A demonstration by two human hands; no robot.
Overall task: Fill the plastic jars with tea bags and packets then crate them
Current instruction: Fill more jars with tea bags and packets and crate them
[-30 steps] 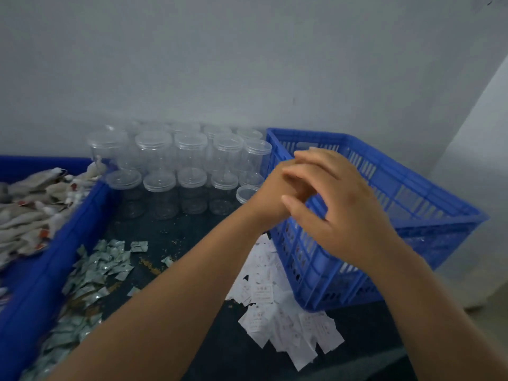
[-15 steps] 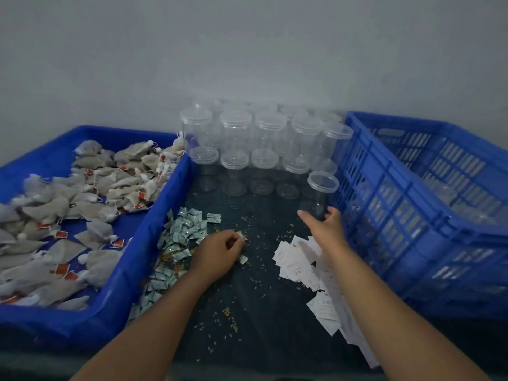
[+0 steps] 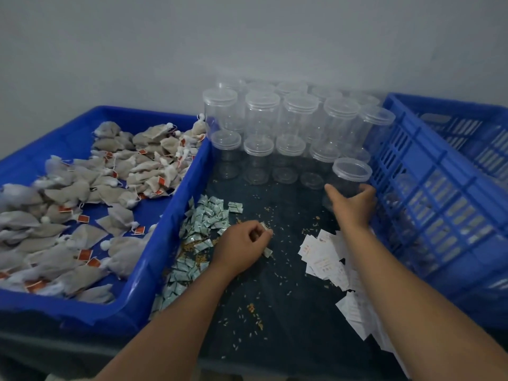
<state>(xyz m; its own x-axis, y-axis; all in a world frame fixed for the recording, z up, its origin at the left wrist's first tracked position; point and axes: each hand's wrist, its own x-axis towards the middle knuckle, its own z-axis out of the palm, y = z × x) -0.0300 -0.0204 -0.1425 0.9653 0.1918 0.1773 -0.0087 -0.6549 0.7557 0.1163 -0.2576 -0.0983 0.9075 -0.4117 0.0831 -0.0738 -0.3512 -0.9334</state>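
Both grips have come apart and dropped to the tabletop [image 3: 275, 298] within the last second; a second ago they were clasped together, raised in front of the crate.

Far to the left of the left grip [image 3: 239, 248], the blue tray [image 3: 176, 215] holds the tea bags [image 3: 82, 193], which lie as they did half a second ago. Just left of that grip, and touching its wrist side, is the heap of green packets [image 3: 209, 215].

The left grip sits where it did half a second ago, with fingers curled and a small packet [image 3: 265, 229] pinched at the fingertips. A second packet lies just below its knuckles. Between the two grips are scattered grains and, nearer the right forearm, a spread of white packets [image 3: 324, 257].

The right grip [image 3: 353, 204] only touched the foot of the nearest jar [image 3: 350, 174] half a second ago. Now thumb and fingers wrap round its lower wall. Whether the jar has left the tabletop cannot be told, as the hand hides its base. Behind it stand the stacked empty jars [image 3: 288, 133], and touching the right grip's far side is the blue crate [image 3: 428, 188].

By my judgement a new filling round has begun, with a jar picked and the first packet ready. The tea bags and the crating have yet to come.
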